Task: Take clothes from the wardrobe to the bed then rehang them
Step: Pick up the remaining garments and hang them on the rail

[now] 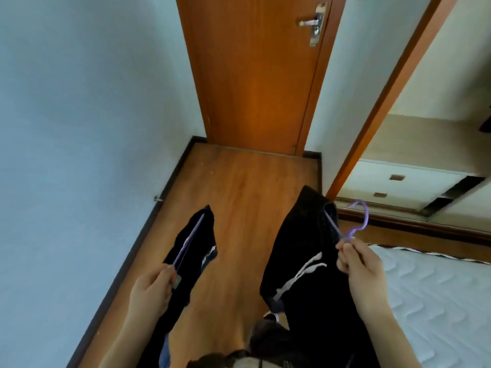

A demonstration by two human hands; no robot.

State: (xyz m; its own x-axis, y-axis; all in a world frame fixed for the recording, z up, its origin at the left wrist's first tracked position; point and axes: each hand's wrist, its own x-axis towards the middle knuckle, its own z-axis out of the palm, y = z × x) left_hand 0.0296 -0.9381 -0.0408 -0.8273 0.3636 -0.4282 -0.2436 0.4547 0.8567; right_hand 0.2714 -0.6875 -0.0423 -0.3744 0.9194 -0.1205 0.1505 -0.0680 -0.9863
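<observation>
Carry step: my left hand pinches one dark garment's hanger, right hand grips the purple hanger of another; next, probably, lay both on bed at right.

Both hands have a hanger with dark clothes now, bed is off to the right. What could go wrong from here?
1. The right hand pinches the purple hanger only at its neck; that light grip might let the heavy black garment slide off.
2. The left hand's dark garment hangs bunched and may drop to the wooden floor.
3. The free hook could snag.
</observation>
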